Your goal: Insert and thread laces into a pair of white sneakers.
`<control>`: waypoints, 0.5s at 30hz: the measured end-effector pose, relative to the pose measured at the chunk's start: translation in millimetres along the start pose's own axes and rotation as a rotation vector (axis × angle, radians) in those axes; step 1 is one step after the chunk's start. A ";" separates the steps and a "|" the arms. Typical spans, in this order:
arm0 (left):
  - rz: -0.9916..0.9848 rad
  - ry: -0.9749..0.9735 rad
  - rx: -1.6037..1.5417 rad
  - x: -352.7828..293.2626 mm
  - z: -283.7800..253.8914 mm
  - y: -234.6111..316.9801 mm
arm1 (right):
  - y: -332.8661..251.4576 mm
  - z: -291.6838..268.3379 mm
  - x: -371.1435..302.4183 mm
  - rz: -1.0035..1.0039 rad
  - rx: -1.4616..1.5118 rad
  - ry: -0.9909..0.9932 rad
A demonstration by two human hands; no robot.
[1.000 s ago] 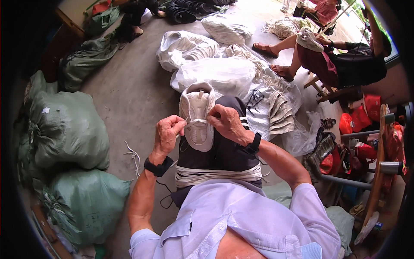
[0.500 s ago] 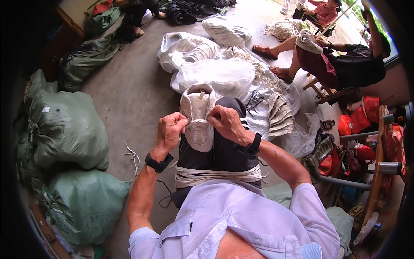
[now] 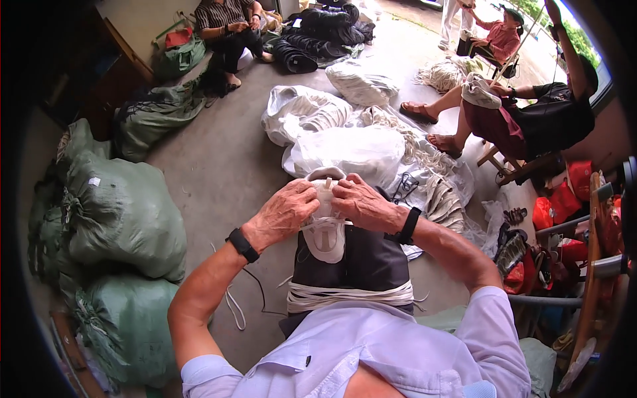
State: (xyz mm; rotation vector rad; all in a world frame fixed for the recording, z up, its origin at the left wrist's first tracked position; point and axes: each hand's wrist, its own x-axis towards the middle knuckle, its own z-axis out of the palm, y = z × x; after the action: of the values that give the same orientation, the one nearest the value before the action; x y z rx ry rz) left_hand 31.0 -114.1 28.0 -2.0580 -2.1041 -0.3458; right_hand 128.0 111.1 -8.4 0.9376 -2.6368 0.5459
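A white sneaker (image 3: 324,248) rests on my dark-trousered thighs, its toe toward me. One white lace (image 3: 332,223) runs across its front, with loose bits sticking out to the sides. My left hand (image 3: 289,208) is closed at the left edge of the shoe's opening, fingertips by the tongue. Opposite it, my right hand (image 3: 366,205) pinches the right edge. Whether lace ends are also between the fingers is hidden. Across my lap lies a band of several white laces (image 3: 352,294).
Beyond my knees are white plastic bags (image 3: 348,152) and stacked pale shoe parts (image 3: 443,202). Bulging green sacks (image 3: 126,219) line the left. Right stands a wooden rack (image 3: 592,265) with red bags. A person (image 3: 544,119) sits at right; others sit farther back. Loose laces (image 3: 233,308) lie on the floor.
Both hands have moved from the lace at the shoe's middle up to the edges near its collar. The view has shifted, so the scene sits lower and farther right.
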 end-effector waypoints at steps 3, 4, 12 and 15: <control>-0.022 -0.179 -0.061 2.5 6.2 -12.6 | 8.7 0.9 -2.5 0.019 0.007 -0.037; -0.015 -0.176 -0.058 4.6 5.8 -14.5 | 13.6 0.1 -6.3 0.030 0.027 -0.057; -0.197 -0.107 -0.104 15.1 30.9 -8.1 | 20.7 8.7 -14.8 0.178 0.184 -0.108; -0.267 -0.050 -0.113 14.0 39.2 -5.1 | 11.4 18.9 -8.2 0.243 0.136 -0.159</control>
State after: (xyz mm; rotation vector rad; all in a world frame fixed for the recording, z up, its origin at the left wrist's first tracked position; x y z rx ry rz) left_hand 26.9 -89.6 -5.7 -1.8602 -2.4488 -0.4646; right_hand 124.0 115.4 -31.2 0.7274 -2.9106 0.7444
